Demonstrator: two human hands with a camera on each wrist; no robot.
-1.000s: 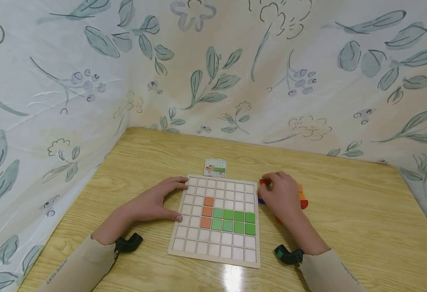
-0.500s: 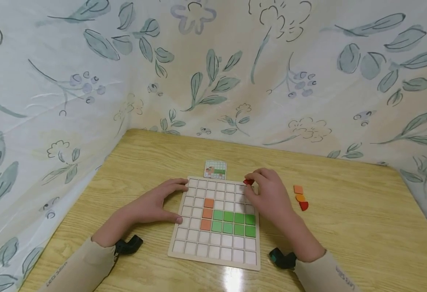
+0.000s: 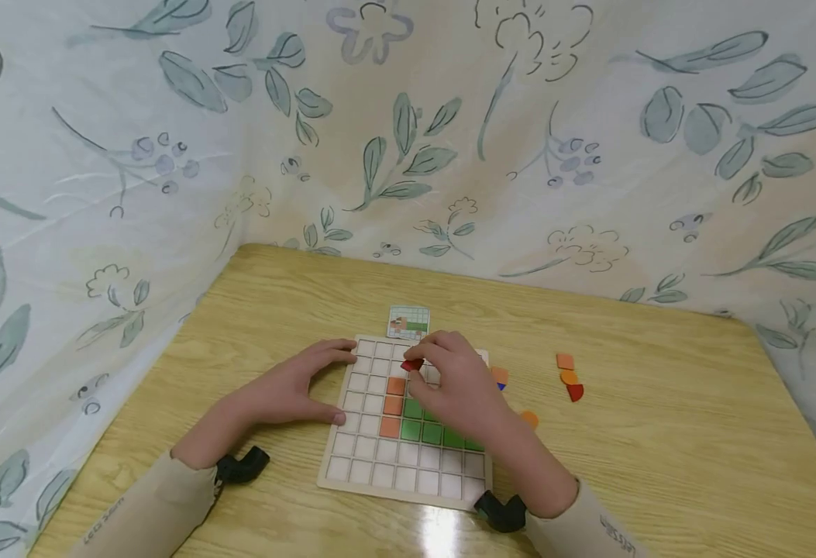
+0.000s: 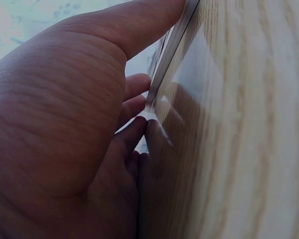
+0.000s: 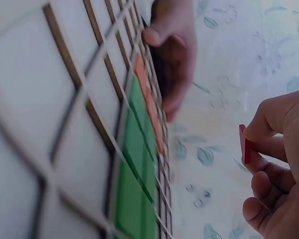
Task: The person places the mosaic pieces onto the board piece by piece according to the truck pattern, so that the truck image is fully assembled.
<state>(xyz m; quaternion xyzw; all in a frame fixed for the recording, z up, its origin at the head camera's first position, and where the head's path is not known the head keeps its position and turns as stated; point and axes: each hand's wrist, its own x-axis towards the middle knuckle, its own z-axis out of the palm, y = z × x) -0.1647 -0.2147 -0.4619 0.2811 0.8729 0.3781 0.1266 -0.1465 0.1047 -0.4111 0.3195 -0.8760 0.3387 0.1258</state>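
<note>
One red piece (image 3: 412,365) pinched in right hand (image 3: 459,380) above grid board (image 3: 361,470); left hand (image 3: 294,387), fingers extended, touches board's left edge. From remote post, I judge this placing step; next calls for aligning piece, then lowering.

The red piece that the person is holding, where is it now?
In the head view, the red piece is pinched by the right hand above the grid board, near the far end of the orange tile column.

A thin red piece (image 3: 412,364) is pinched above the pale gridded board (image 3: 361,470), which lies flat.
</note>
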